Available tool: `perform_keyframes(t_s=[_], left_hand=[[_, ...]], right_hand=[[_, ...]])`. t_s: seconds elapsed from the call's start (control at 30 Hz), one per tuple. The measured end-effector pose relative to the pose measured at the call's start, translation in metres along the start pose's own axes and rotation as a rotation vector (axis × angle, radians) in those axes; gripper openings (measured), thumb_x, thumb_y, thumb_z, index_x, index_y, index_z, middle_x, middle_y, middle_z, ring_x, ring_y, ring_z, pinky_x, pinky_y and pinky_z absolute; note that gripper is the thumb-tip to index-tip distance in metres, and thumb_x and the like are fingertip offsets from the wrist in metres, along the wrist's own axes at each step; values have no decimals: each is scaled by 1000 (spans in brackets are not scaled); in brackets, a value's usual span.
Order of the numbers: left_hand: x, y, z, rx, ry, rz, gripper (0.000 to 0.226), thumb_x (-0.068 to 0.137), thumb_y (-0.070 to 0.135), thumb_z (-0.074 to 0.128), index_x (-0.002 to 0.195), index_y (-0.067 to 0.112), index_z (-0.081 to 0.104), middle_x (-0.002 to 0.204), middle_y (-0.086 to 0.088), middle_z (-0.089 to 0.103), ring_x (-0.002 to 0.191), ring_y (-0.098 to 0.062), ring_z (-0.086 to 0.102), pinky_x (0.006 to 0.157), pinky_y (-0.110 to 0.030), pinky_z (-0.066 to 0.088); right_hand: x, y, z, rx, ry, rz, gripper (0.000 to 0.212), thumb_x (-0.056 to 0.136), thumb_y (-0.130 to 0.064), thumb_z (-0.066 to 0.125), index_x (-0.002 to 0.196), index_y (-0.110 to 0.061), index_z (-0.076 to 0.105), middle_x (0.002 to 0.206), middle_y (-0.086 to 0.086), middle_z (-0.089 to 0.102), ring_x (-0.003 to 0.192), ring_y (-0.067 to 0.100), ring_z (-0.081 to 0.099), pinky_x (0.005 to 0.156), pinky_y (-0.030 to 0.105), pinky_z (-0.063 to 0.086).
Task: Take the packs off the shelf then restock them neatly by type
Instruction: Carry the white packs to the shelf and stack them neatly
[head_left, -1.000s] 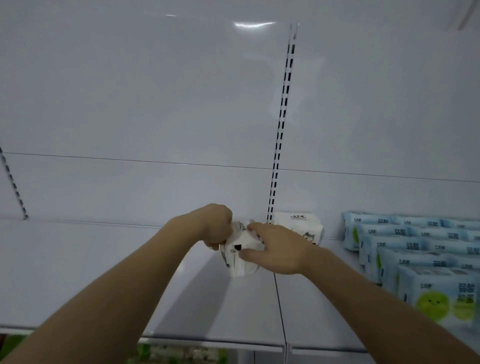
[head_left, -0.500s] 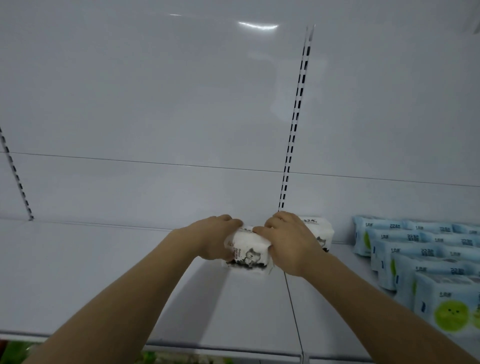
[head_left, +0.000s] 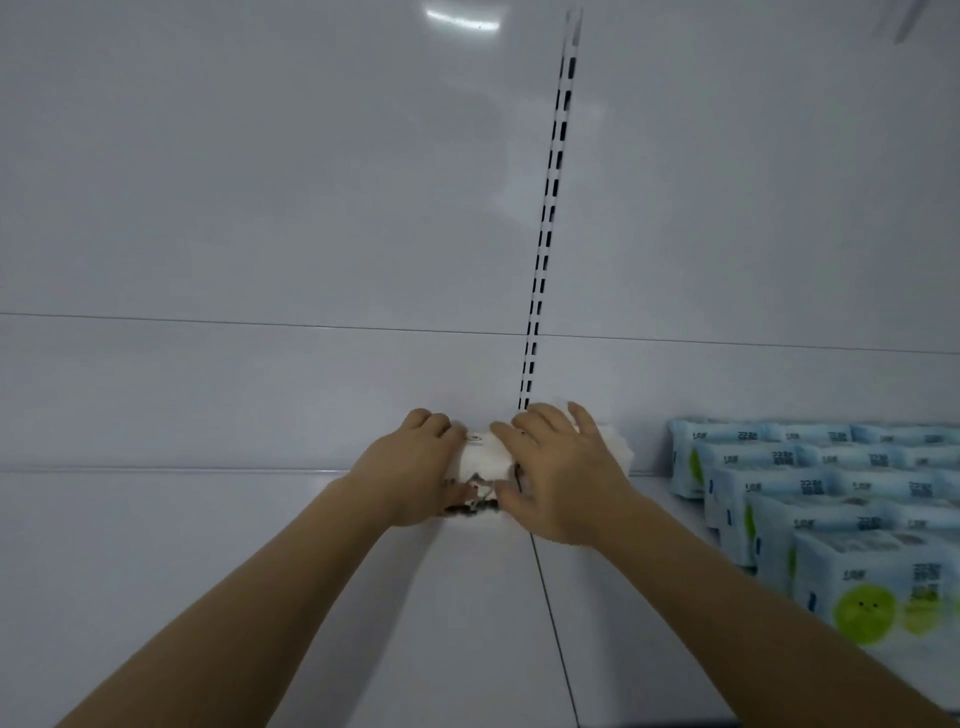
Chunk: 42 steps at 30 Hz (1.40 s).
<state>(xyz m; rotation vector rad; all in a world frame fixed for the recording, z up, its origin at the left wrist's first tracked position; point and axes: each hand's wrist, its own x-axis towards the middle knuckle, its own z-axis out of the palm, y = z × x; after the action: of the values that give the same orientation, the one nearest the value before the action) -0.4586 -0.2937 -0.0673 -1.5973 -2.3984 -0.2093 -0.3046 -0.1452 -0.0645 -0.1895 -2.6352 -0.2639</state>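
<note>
White plastic-wrapped packs with dark printed markings sit at the middle of the frame, at the back of the pale grey metal shelf (head_left: 218, 561). One soft white pack (head_left: 480, 467) is held between both hands, low against the shelf surface and close to the glossy white back panel (head_left: 260, 182). The left hand (head_left: 410, 475) clasps its left end, fingers curled over the top edge and thumb low on the front face. The right hand (head_left: 563, 483) covers its right end, index finger bent over the top and thumb pressed against the front; its other fingers spread further right, over a second white pack (head_left: 615, 449) that shows only as a corner behind the hand, just right of centre. Whether the two white packs touch cannot be made out.

Directly above the hands, a slotted white upright strip (head_left: 545, 234) runs up the back panel toward the top of the frame, and a thin seam in the shelf runs from below the hands toward the bottom edge.

At the right side of the frame, rows of light blue plastic packs with a green smiling face (head_left: 857, 530) stand lined up on the shelf, from the back panel toward the lower right corner, apart from the white packs.
</note>
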Motion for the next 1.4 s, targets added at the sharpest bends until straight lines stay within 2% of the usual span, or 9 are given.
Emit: perform_keyframes(t_s=[0.13, 0.23, 0.43, 0.6, 0.77, 0.9, 1.17, 1.3, 1.4], left_hand=[[7, 2, 5, -31, 33, -16, 68, 92, 57, 56, 145, 19, 38, 145, 0, 39, 134, -21, 31, 103, -40, 44], [9, 1, 8, -37, 31, -16, 68, 91, 56, 58, 145, 21, 37, 146, 2, 37, 136, -20, 30, 102, -40, 45], [14, 5, 14, -26, 54, -44, 67, 91, 52, 62, 145, 21, 37, 147, 3, 36, 138, -19, 27, 99, -39, 48], [10, 8, 15, -8, 73, -66, 74, 90, 55, 61, 149, 22, 32, 150, 3, 32, 140, -20, 23, 95, -42, 51], [-1, 13, 0, 22, 128, -108, 79, 88, 62, 59, 150, 21, 32, 149, 1, 35, 139, -23, 27, 97, -43, 49], [-19, 16, -14, 54, 185, -161, 63, 95, 47, 58, 149, 21, 38, 148, -4, 41, 139, -27, 32, 95, -44, 50], [-91, 8, -31, 109, 270, -402, 55, 97, 45, 55, 143, 16, 49, 141, -7, 53, 132, -31, 45, 97, -47, 48], [-138, -6, -50, 153, 254, -526, 60, 97, 51, 49, 147, 18, 42, 147, -6, 48, 138, -30, 39, 108, -47, 41], [-182, -19, -67, 197, 261, -594, 62, 98, 53, 47, 148, 18, 40, 149, -6, 47, 139, -29, 37, 109, -47, 40]], right_hand=[[-7, 36, -12, -102, -242, 230, 68, 86, -48, 47, 148, -24, 35, 147, 4, 38, 140, 28, 30, 112, 56, 28], [-12, 47, -7, -54, -330, 224, 60, 93, -42, 51, 148, -26, 30, 145, 1, 36, 134, 25, 31, 99, 47, 46], [-13, 48, 4, -104, -253, 184, 55, 97, -42, 49, 147, -26, 32, 144, 1, 38, 131, 24, 36, 95, 44, 48], [-16, 50, 5, -107, -250, 177, 62, 97, -43, 48, 153, -24, 28, 152, 4, 34, 139, 26, 32, 107, 47, 38], [-18, 54, -7, -29, -124, 155, 64, 87, -49, 41, 137, -12, 57, 133, 14, 59, 124, 37, 55, 99, 57, 46], [-8, 47, -23, -39, -95, 116, 63, 98, -52, 34, 151, -18, 39, 150, 7, 44, 141, 28, 36, 114, 49, 28], [14, -29, -27, 85, -40, -88, 65, 96, -51, 39, 150, -15, 38, 151, 9, 42, 141, 30, 33, 115, 50, 27], [21, -87, -29, 113, -70, -208, 66, 100, -53, 40, 154, -18, 29, 158, 7, 32, 147, 28, 24, 119, 50, 19], [30, -133, -40, 139, -62, -278, 68, 100, -55, 38, 156, -19, 23, 161, 6, 26, 148, 27, 20, 121, 49, 16]])
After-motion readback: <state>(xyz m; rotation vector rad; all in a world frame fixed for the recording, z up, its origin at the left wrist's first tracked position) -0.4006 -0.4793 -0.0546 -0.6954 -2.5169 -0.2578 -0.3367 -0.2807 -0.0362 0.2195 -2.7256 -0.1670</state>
